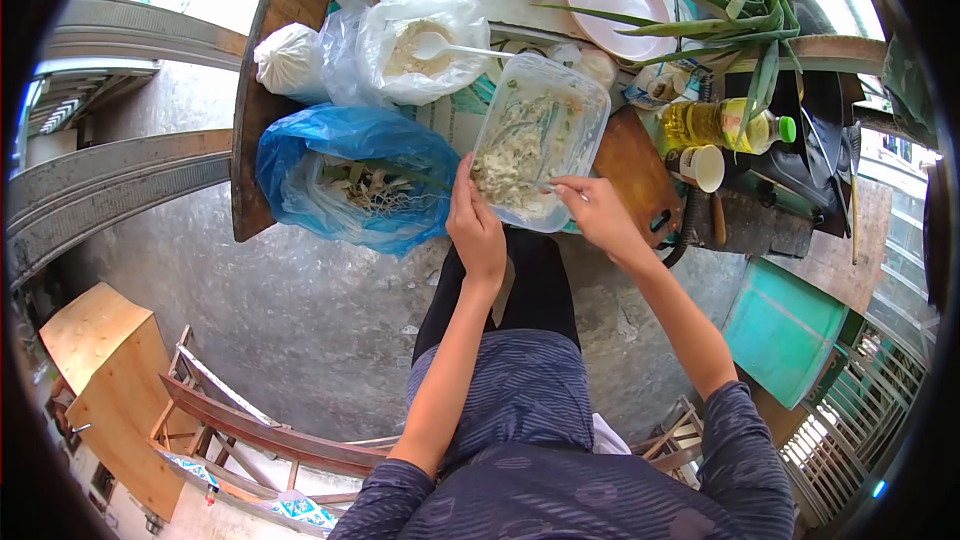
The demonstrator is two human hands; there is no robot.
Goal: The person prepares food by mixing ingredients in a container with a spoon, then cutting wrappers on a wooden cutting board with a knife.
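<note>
A clear plastic container (588,105) stands tilted at the table's front edge, holding a pale, lumpy batter (510,168) with green bits smeared over its base. My left hand (476,225) grips its near left side, fingers along the wall. My right hand (600,215) is closed around the handle of a metal spoon (548,189), whose head is mostly hidden in the batter. Left of the container, a blue plastic bag (300,155) holds roots and green scraps. Behind it, an open bag of flour (400,55) has a white spoon (450,48) in it.
A wooden cutting board (635,170) lies right of the container, beside a paper cup (703,169) and an oil bottle (720,125). Green leaves (745,15) hang over the back right, near a pink plate (620,5). A knotted white bag (287,62) sits at the left edge.
</note>
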